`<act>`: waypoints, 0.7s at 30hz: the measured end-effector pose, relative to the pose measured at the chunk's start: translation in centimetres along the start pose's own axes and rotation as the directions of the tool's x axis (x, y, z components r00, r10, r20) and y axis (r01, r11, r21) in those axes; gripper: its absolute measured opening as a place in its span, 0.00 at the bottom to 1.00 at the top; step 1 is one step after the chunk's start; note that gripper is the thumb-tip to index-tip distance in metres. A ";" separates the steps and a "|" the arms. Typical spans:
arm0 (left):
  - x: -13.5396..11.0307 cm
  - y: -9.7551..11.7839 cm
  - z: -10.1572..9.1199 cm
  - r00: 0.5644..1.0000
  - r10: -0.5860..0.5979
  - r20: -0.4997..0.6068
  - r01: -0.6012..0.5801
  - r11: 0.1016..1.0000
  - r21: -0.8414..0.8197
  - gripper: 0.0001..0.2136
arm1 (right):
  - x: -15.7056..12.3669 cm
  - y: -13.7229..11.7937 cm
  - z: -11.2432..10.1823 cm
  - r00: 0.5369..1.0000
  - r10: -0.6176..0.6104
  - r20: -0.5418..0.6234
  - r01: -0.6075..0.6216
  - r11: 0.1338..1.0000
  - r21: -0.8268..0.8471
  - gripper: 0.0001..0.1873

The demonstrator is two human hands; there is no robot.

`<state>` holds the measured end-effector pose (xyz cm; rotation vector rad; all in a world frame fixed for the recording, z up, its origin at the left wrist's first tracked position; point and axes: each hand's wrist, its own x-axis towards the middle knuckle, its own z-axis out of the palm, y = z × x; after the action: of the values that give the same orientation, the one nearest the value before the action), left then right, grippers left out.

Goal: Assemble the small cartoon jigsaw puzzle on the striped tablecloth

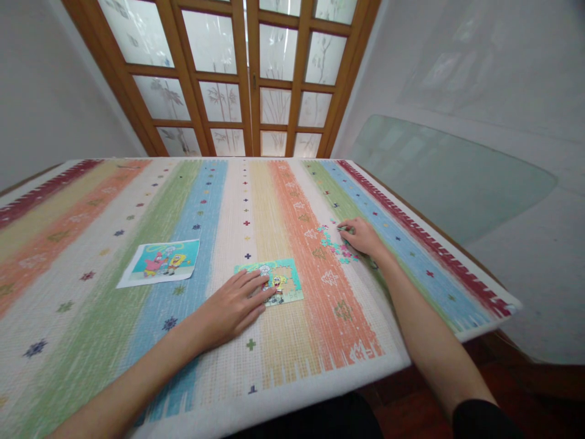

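My left hand (233,305) lies flat with fingers stretched out, its fingertips resting on the left part of a partly assembled cartoon jigsaw puzzle (283,279) on the striped tablecloth (91,292). My right hand (360,235) is curled over a scatter of loose puzzle pieces (333,244) on the right, fingers pinched on something I cannot make out. A printed reference picture (161,261) of the same cartoon lies flat to the left, apart from both hands.
The table's near edge (320,390) runs just in front of me and its right edge (457,256) drops off beside the loose pieces. Wooden-framed glass doors (251,79) stand beyond the far edge. A glass panel (448,177) leans at the right.
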<state>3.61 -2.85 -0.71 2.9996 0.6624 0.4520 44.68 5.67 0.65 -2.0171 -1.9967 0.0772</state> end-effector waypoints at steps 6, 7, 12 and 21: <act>0.0 -0.1 0.0 1.000 0.000 -0.024 0.000 1.000 -0.016 0.19 | -0.3 0.4 -0.4 0.988 -0.142 0.059 0.138 0.988 0.064 0.23; 0.0 -0.1 0.1 1.000 0.001 -0.024 -0.001 1.000 -0.019 0.19 | -0.3 0.5 -0.4 0.990 -0.132 0.054 0.129 0.990 0.062 0.24; 0.0 -0.1 0.2 0.999 -0.003 -0.038 0.001 0.999 -0.050 0.19 | -0.3 0.6 -0.5 0.997 -0.072 0.037 0.069 0.995 0.074 0.17; 0.0 -0.1 0.3 1.000 -0.005 -0.009 0.005 1.000 -0.010 0.19 | -0.3 0.6 -0.7 0.999 0.039 0.031 -0.043 0.987 0.154 0.05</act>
<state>3.62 -2.78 -0.98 2.9874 0.6654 0.4683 45.43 5.27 1.09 -1.9695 -1.9027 0.2626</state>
